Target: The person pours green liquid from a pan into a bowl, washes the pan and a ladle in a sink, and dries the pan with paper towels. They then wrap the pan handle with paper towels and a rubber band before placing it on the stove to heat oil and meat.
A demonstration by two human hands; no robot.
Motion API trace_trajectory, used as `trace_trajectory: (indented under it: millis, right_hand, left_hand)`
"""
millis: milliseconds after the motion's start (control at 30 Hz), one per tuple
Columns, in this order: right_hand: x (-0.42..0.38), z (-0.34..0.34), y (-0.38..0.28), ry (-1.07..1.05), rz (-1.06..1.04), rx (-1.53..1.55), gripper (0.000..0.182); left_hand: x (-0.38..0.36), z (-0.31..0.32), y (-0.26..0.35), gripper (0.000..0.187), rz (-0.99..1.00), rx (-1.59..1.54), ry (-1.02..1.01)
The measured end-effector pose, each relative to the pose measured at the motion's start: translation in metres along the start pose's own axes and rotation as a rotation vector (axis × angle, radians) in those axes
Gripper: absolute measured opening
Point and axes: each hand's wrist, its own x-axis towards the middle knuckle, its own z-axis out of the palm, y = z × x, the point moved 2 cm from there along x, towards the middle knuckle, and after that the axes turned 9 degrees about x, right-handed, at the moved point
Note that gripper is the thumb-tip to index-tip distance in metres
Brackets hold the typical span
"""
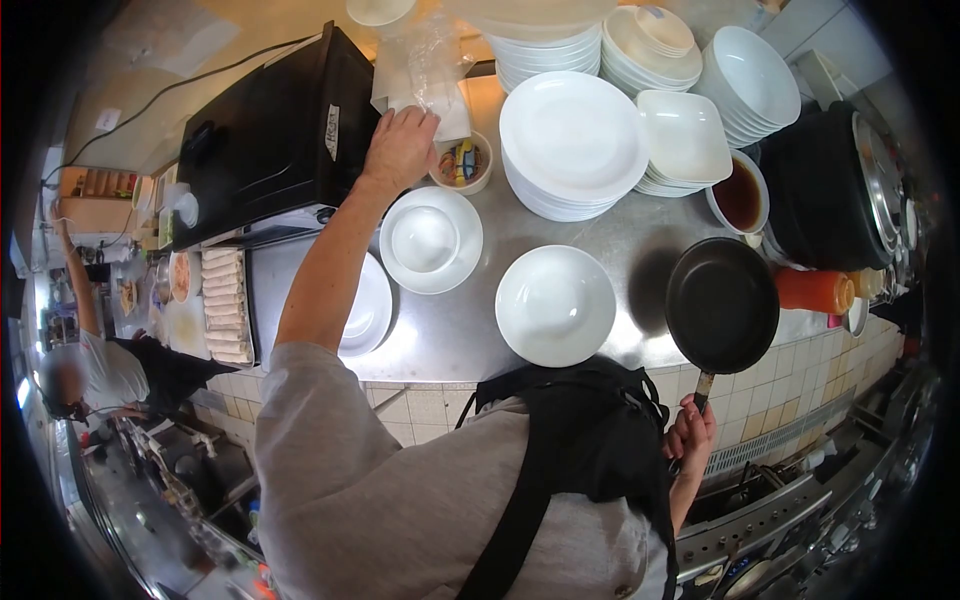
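Observation:
My left hand (403, 145) reaches forward beside the black oven, its fingers bent onto white paper (452, 115) in a clear plastic bag (425, 55). Just below that hand is a small tub (462, 164) of colourful packets. My right hand (690, 436) grips the handle of a black frying pan (722, 305), held at the counter's front edge; its inside looks bare. A white bowl (556, 305) stands on the counter in front of me. Left of it, a smaller bowl (425, 239) rests on a plate.
Stacked white plates (574, 140), square dishes (685, 138) and bowls (752, 75) line the back. A bowl of brown liquid (738, 195), a black cooker (820, 185) and an orange-red bottle (812, 290) stand right. Rolls (226, 305) fill a tray left; another person (110, 370) works beyond.

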Motion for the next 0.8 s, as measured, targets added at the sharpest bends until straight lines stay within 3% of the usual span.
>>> trace_trajectory:
  millis: [100,167,400,500,567,667,800]
  right_hand:
    - [0.002,0.001,-0.001,0.015,0.014,-0.021,0.016]
    - [0.002,0.002,-0.001,0.039,0.024,-0.033,0.017]
    - [0.001,0.004,-0.003,0.028,0.021,-0.022,0.017]
    - [0.000,0.004,-0.003,0.032,0.014,-0.019,0.016]
    - [0.001,0.002,-0.002,0.004,-0.006,-0.007,0.016]
    - [0.002,0.001,-0.002,0.002,0.003,-0.026,0.019]
    - [0.001,0.005,-0.004,0.005,0.001,-0.035,0.019]
  left_hand:
    - [0.004,0.007,-0.008,0.020,0.022,-0.023,-0.100]
    - [0.015,-0.006,-0.016,0.017,-0.322,-0.060,-0.207]
    - [0.001,0.003,-0.005,0.015,-0.295,-0.085,-0.138]
    - [-0.004,0.000,-0.010,0.020,-0.251,-0.125,-0.076]
    - [-0.005,-0.002,-0.011,0.028,-0.091,-0.017,-0.101]
    - [-0.006,-0.005,-0.006,0.039,-0.053,-0.047,0.014]
    - [-0.004,-0.006,-0.001,0.043,-0.111,-0.075,-0.037]
